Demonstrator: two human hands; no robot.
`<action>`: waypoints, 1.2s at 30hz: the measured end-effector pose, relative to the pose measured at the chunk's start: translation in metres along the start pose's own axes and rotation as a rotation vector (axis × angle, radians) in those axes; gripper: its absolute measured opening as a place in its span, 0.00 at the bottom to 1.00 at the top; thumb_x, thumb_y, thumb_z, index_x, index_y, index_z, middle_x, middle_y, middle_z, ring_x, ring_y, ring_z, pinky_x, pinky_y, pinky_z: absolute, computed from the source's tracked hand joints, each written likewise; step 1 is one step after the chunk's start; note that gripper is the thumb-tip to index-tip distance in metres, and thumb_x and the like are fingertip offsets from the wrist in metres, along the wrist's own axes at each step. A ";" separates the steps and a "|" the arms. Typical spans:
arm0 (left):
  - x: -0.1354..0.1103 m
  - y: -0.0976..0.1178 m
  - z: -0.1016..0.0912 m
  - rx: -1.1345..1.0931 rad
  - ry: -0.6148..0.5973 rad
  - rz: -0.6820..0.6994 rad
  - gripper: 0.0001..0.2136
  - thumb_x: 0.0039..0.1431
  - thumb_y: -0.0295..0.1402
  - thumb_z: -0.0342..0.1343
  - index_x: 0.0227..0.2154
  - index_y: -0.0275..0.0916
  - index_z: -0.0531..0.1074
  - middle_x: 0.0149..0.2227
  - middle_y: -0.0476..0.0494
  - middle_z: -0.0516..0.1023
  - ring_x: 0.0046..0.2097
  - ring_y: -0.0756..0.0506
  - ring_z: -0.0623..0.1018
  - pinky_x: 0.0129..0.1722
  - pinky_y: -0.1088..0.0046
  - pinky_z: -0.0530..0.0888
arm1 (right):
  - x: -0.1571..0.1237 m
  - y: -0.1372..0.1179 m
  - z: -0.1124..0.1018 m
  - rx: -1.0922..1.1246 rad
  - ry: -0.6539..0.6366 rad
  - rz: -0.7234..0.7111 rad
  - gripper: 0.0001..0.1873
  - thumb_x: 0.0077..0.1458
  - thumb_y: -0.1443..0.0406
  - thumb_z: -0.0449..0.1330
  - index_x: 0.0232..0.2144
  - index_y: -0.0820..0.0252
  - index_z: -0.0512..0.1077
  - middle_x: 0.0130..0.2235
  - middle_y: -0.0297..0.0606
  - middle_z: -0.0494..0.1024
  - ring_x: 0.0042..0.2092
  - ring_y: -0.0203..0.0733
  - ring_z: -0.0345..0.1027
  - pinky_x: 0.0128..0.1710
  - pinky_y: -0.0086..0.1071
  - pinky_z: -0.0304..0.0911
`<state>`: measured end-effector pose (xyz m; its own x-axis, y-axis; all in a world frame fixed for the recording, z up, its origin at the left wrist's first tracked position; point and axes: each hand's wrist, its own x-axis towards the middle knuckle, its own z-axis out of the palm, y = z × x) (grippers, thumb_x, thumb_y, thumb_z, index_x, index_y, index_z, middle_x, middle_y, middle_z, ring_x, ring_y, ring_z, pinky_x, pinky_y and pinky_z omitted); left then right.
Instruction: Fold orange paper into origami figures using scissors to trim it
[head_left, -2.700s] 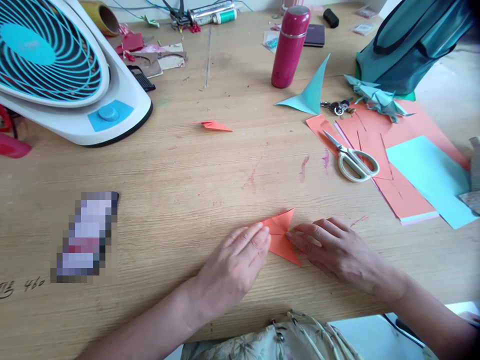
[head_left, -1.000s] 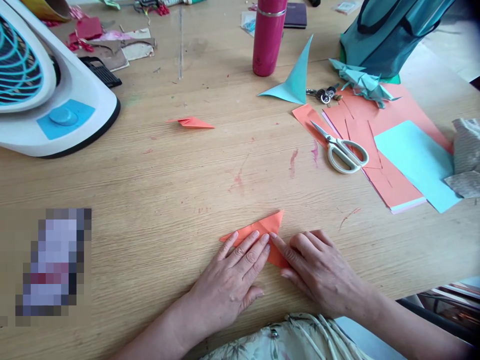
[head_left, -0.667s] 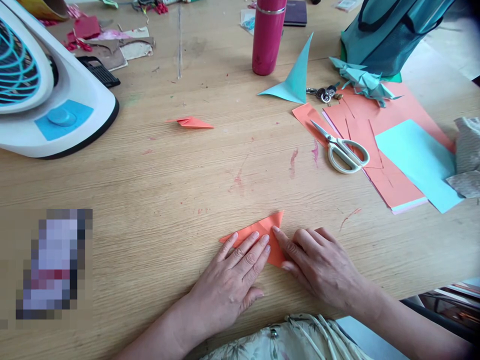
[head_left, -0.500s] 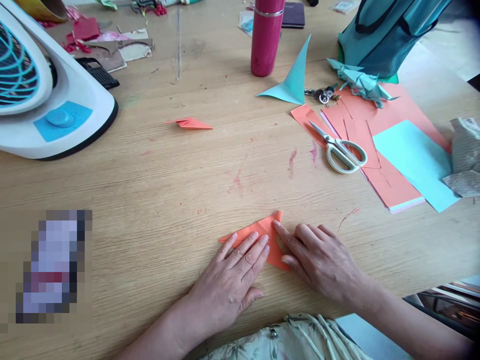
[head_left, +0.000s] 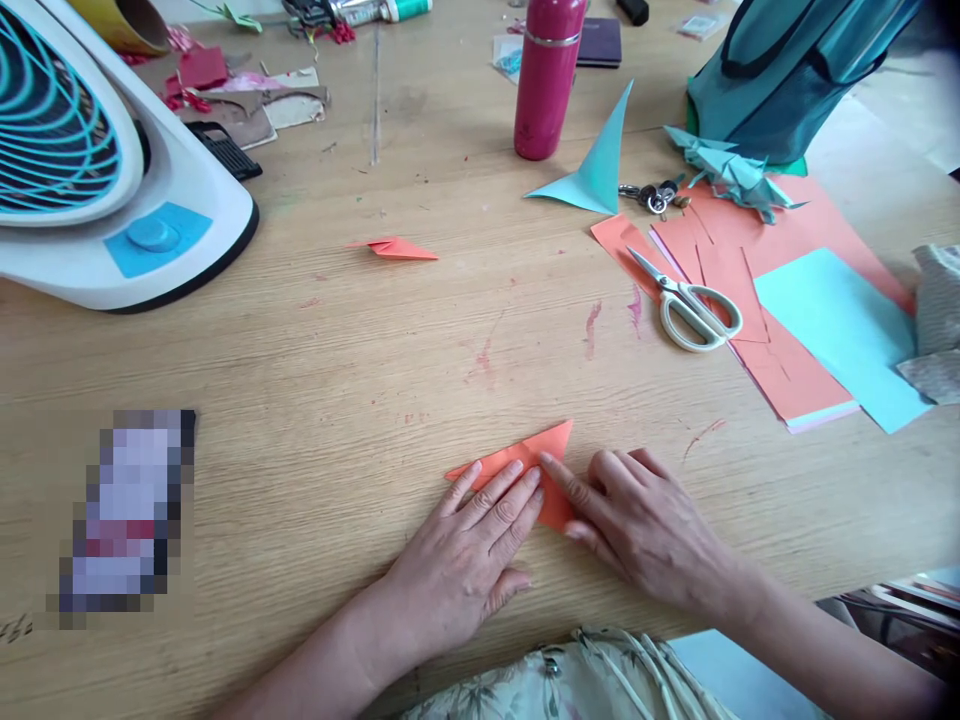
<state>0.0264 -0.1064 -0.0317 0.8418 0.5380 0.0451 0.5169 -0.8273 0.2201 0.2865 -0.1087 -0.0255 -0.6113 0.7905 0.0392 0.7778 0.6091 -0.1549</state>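
A folded piece of orange paper (head_left: 556, 495) lies flat on the wooden table in front of me. My left hand (head_left: 465, 555) rests palm down over its lower left part, fingers stretched out and covering that area. From the right, my right hand (head_left: 649, 525) touches the paper with an extended index fingertip, just beside the left fingertips. Its thumb is near the paper's lower right edge, and its other fingers are bent. Farther back, a small folded orange paper piece (head_left: 394, 248) lies by itself.
White-handled scissors (head_left: 697, 315) lie on orange sheets (head_left: 806, 375) at right, near a light blue sheet (head_left: 840, 315). Behind are folded blue paper (head_left: 596, 175), keys (head_left: 654, 197), a magenta bottle (head_left: 550, 90) and a teal bag (head_left: 787, 90). A white fan (head_left: 187, 190) stands left.
My right index fingertip has slid slightly left and down along the orange paper, closer to my left fingers. My left hand stays in place on it. The whole view has shifted slightly.
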 end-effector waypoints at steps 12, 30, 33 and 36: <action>0.000 -0.004 -0.004 -0.086 0.009 0.022 0.27 0.71 0.38 0.48 0.68 0.32 0.54 0.71 0.36 0.58 0.73 0.39 0.54 0.70 0.53 0.57 | 0.016 0.027 -0.003 -0.047 0.138 0.188 0.24 0.69 0.58 0.51 0.61 0.67 0.64 0.45 0.49 0.70 0.42 0.50 0.67 0.40 0.42 0.62; 0.026 -0.024 -0.025 -0.326 0.178 -0.391 0.23 0.60 0.33 0.63 0.56 0.36 0.68 0.50 0.40 0.77 0.52 0.41 0.74 0.55 0.61 0.71 | 0.041 0.013 -0.004 0.610 -0.036 0.197 0.01 0.59 0.65 0.57 0.36 0.54 0.68 0.26 0.31 0.72 0.26 0.39 0.66 0.26 0.32 0.62; 0.032 -0.037 -0.035 -0.518 0.130 -0.435 0.08 0.58 0.32 0.64 0.39 0.38 0.75 0.38 0.47 0.79 0.40 0.46 0.77 0.44 0.69 0.72 | 0.051 0.020 -0.009 0.751 0.112 0.222 0.12 0.60 0.61 0.59 0.46 0.54 0.69 0.30 0.33 0.73 0.30 0.41 0.68 0.30 0.34 0.66; 0.038 -0.047 -0.044 -0.727 0.123 -0.469 0.06 0.59 0.33 0.62 0.29 0.37 0.72 0.28 0.53 0.73 0.31 0.51 0.71 0.31 0.75 0.65 | 0.064 0.026 -0.012 0.963 0.223 0.269 0.24 0.60 0.56 0.63 0.56 0.54 0.67 0.29 0.33 0.72 0.31 0.41 0.68 0.32 0.34 0.67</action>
<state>0.0271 -0.0403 0.0024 0.5225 0.8455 -0.1102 0.5429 -0.2303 0.8076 0.2691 -0.0419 -0.0152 -0.3167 0.9470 0.0537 0.3776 0.1778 -0.9088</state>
